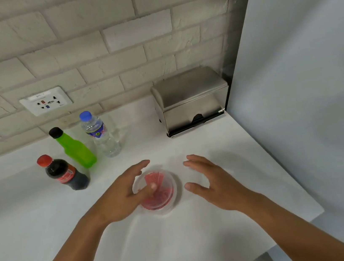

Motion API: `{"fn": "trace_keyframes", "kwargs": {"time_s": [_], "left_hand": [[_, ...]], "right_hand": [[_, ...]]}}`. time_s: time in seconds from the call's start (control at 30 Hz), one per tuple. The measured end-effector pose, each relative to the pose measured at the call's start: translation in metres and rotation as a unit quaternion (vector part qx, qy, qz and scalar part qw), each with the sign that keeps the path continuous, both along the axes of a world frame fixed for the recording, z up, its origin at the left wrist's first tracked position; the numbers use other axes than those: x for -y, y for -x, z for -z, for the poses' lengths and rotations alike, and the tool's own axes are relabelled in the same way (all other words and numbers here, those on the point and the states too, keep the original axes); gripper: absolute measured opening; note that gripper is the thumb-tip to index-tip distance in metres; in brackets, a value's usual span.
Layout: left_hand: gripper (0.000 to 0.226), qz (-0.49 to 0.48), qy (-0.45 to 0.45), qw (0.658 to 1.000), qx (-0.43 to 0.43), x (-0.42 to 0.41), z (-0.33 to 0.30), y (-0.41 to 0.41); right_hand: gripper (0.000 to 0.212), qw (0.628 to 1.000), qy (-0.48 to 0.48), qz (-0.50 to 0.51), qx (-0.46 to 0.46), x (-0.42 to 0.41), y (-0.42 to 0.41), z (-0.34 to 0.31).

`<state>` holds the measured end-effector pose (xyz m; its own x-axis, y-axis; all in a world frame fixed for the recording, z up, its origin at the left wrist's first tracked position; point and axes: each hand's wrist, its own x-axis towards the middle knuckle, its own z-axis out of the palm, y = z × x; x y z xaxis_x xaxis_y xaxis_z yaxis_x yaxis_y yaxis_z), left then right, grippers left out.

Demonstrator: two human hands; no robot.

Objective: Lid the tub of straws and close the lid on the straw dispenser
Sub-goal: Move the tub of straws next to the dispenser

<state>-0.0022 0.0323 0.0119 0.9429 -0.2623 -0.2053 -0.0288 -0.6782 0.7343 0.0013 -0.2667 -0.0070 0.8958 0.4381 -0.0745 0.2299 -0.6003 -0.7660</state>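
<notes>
A round clear tub (165, 200) holding red straws stands on the white counter, with a clear lid on top of it. My left hand (122, 194) hovers over its left side, fingers spread, thumb resting on the lid. My right hand (211, 180) is open just right of the tub, apart from it. The stainless steel straw dispenser (191, 101) stands at the back right against the brick wall, its lid down.
Three bottles stand at the back left: a cola bottle (64, 172), a green bottle (74, 148) and a water bottle (100, 133). A wall socket (46, 101) sits above them. A grey panel (301, 68) bounds the counter's right side; the counter edge (291, 233) runs diagonally at lower right.
</notes>
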Motion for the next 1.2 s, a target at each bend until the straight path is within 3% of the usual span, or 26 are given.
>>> {"fn": "trace_keyframes", "kwargs": {"time_s": [0.1,0.23,0.37,0.63,0.87,1.0,1.2], "left_hand": [[0.118,0.025,0.001,1.000,-0.007,-0.011,0.004,0.010],[0.121,0.055,0.017,0.998,-0.018,-0.020,0.010,0.017],[0.112,0.058,0.030,0.998,-0.017,-0.024,0.017,0.020],[0.081,0.030,0.078,0.996,0.009,-0.024,0.026,0.014],[0.072,-0.040,0.062,0.995,0.067,-0.013,0.037,-0.001],[0.070,-0.108,0.082,0.988,0.068,-0.005,0.045,-0.015],[0.061,-0.134,0.081,0.984,0.079,-0.008,0.053,-0.052]], "right_hand": [[0.064,1.000,0.006,-0.027,-0.002,-0.022,0.016,0.002],[0.068,0.999,-0.006,-0.038,-0.002,-0.045,0.032,0.006],[0.060,1.000,0.006,-0.012,0.028,-0.053,0.039,0.014],[0.031,0.984,0.022,0.017,0.176,-0.061,0.035,0.029],[0.026,0.974,0.033,0.038,0.221,-0.072,0.000,0.030],[0.025,0.971,0.037,0.053,0.230,-0.080,-0.026,0.035],[0.025,0.964,0.063,0.087,0.244,-0.096,-0.062,0.032]]}}
